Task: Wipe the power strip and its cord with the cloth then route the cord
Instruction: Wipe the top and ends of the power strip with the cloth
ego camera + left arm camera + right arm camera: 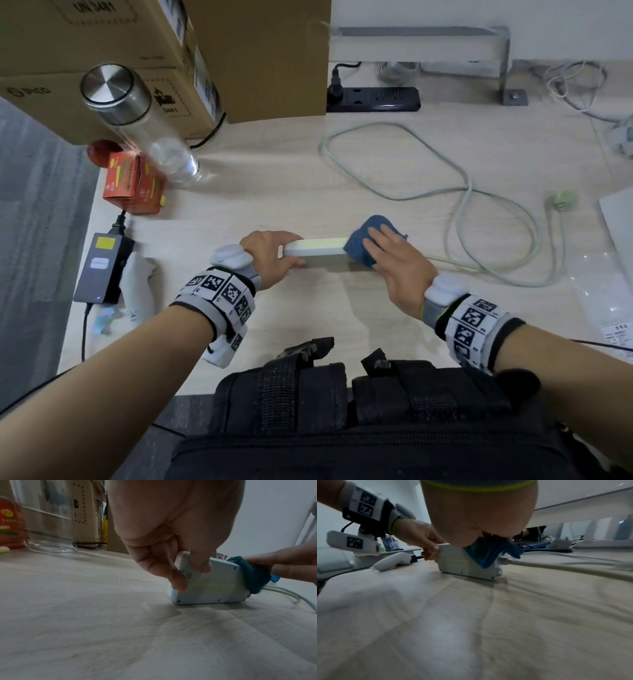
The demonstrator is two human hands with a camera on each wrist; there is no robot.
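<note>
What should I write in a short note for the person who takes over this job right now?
Left hand: grips the left end of the power strip, which stands on its long edge on the desk.
Right hand: holds the blue cloth wrapped over the strip's right end, where the cord comes out.
Cord: lies in loose loops on the desk to the right; its plug is free, near the right edge.
Done: wiping of the strip is under way; how much is clean cannot be told.
Left: finish the strip, wipe the cord along its length, then route it.
</note>
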